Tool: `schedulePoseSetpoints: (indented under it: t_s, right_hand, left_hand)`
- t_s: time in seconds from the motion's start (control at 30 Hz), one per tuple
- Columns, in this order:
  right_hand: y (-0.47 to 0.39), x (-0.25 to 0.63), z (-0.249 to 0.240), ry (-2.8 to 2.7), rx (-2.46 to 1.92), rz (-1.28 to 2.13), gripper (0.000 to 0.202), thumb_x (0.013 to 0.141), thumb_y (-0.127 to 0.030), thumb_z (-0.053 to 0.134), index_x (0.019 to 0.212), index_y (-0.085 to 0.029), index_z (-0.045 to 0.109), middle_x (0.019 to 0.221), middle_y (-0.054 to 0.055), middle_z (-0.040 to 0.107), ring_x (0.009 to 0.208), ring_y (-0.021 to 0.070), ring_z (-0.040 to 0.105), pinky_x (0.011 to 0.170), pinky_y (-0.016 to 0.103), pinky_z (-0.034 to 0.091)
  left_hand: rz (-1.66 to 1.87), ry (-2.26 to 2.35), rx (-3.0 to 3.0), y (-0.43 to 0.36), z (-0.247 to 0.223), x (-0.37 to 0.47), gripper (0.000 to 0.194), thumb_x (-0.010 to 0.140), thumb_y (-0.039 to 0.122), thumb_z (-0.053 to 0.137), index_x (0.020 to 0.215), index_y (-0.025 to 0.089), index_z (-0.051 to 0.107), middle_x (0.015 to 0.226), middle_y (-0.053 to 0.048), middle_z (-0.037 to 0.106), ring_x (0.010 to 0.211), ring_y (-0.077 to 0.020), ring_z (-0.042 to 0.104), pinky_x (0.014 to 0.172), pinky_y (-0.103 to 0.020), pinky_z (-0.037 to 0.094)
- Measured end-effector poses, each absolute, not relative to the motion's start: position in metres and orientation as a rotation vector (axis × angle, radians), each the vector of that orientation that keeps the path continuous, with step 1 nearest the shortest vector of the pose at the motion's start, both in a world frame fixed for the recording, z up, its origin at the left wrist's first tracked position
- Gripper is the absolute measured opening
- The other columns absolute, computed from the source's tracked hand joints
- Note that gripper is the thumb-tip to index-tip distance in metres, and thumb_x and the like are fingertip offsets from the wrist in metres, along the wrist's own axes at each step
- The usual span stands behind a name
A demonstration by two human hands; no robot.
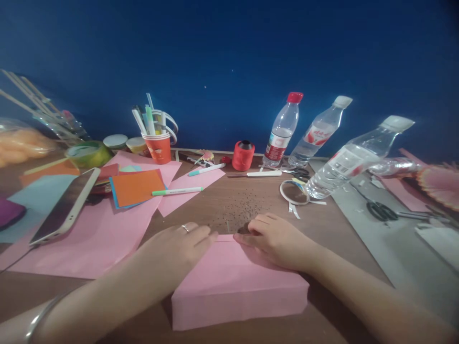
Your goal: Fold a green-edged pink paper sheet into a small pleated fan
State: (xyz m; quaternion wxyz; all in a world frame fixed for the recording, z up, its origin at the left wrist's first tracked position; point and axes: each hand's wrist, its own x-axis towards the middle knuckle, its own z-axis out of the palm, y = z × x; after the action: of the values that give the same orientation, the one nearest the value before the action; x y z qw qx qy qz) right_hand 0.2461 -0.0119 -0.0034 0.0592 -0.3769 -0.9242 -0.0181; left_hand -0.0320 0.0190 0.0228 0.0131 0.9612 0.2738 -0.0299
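Observation:
A pink paper-covered box (240,277) lies on the brown table in front of me, its near side facing me. My left hand (186,243), with a ring on one finger, presses at the far left corner of the box, fingers together around the edge. At the far right part of that same edge, my right hand (272,239) has its fingers curled in and pressed on the pink paper. A narrow fold line runs along the edge between the hands. The fingertips beyond the edge are partly hidden.
Dark specks (247,205) are scattered beyond the box. Behind stand a red thread spool (243,156), a red cup of pens (158,148) and several water bottles (281,136). A tape roll (294,192) and scissors (297,172) lie right; a phone (68,205) and pink sheets (103,243) left.

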Motion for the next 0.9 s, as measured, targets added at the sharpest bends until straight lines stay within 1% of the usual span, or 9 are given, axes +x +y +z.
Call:
schedulePoseSetpoints:
  t_s: [0.07,0.13,0.2,0.27,0.37,0.5,0.67,0.77,0.9]
  right_hand:
    - [-0.012,0.246,-0.004,-2.791,-1.135,-0.077,0.030,0.092,-0.022,0.045,0.119,-0.028,0.056,0.076,0.002,0.051,0.071,0.0150,0.042,0.064,0.030,0.026]
    - [-0.010,0.246,-0.004,-2.805,-1.119,-0.070,0.027,0.093,-0.021,0.044,0.115,-0.027,0.058,0.077,0.002,0.053,0.073,0.0153,0.043,0.066,0.030,0.027]
    - [-0.008,0.249,-0.003,-2.808,-1.104,-0.046,0.023,0.094,-0.023,0.043,0.104,-0.024,0.063,0.078,0.002,0.056,0.075,0.0156,0.044,0.068,0.031,0.028]
    - [-0.006,0.254,-0.001,-2.799,-1.084,0.001,0.026,0.095,-0.027,0.042,0.089,-0.021,0.066,0.078,0.003,0.059,0.076,0.0156,0.046,0.070,0.032,0.029]
    - [-0.003,0.267,0.005,-2.790,-1.047,0.118,0.026,0.092,-0.026,0.048,0.075,-0.018,0.067,0.078,0.002,0.062,0.080,0.0156,0.048,0.071,0.032,0.030]
    - [-0.001,0.286,0.011,-2.788,-1.035,0.259,0.020,0.086,-0.024,0.056,0.071,-0.019,0.068,0.075,0.002,0.064,0.084,0.0162,0.049,0.073,0.033,0.032]
    - [0.000,0.301,0.013,-2.712,-1.069,0.431,0.018,0.085,-0.022,0.058,0.071,-0.020,0.069,0.072,0.001,0.065,0.082,0.0159,0.048,0.072,0.032,0.035]
    - [0.002,0.303,0.012,-2.649,-1.067,0.517,0.021,0.083,-0.019,0.058,0.064,-0.019,0.066,0.068,0.001,0.063,0.079,0.0161,0.049,0.071,0.031,0.037]
    - [0.006,0.305,0.007,-2.558,-1.087,0.615,0.032,0.081,-0.018,0.059,0.050,-0.017,0.050,0.058,0.001,0.055,0.070,0.0144,0.048,0.066,0.028,0.038]
  left_hand:
    - [-0.134,0.713,3.000,0.020,0.023,-0.022,0.043,0.076,-0.002,0.043,0.111,0.021,0.055,0.104,-0.006,0.059,0.092,-0.0178,0.055,0.080,-0.029,0.044]
    - [-0.170,0.643,2.990,0.021,0.022,-0.017,0.044,0.077,-0.001,0.044,0.114,0.021,0.053,0.103,-0.006,0.059,0.092,-0.0174,0.055,0.079,-0.028,0.044]
    - [-0.192,0.646,2.981,0.022,0.020,-0.016,0.046,0.075,-0.003,0.044,0.114,0.020,0.052,0.102,-0.006,0.059,0.091,-0.0175,0.055,0.078,-0.027,0.045]
    - [-0.208,0.659,2.976,0.022,0.018,-0.018,0.048,0.073,-0.004,0.044,0.114,0.018,0.053,0.101,-0.007,0.059,0.092,-0.0182,0.054,0.077,-0.027,0.045]
    - [-0.189,0.645,2.968,0.022,0.017,-0.019,0.050,0.071,-0.006,0.042,0.114,0.018,0.053,0.102,-0.008,0.060,0.095,-0.0188,0.053,0.079,-0.027,0.046]
    - [-0.142,0.639,2.948,0.023,0.017,-0.020,0.052,0.072,-0.006,0.041,0.116,0.019,0.053,0.103,-0.008,0.061,0.097,-0.0186,0.053,0.081,-0.027,0.045]
    - [-0.134,0.645,2.916,0.024,0.020,-0.019,0.049,0.073,-0.005,0.042,0.113,0.020,0.055,0.100,-0.007,0.061,0.092,-0.0179,0.054,0.077,-0.027,0.045]
    - [-0.186,0.652,2.924,0.024,0.023,-0.017,0.048,0.074,-0.006,0.041,0.110,0.020,0.057,0.098,-0.006,0.061,0.092,-0.0180,0.053,0.076,-0.027,0.045]
    - [-0.164,0.621,2.952,0.024,0.023,-0.017,0.041,0.076,-0.004,0.042,0.105,0.020,0.059,0.095,-0.006,0.061,0.094,-0.0185,0.051,0.079,-0.027,0.043]
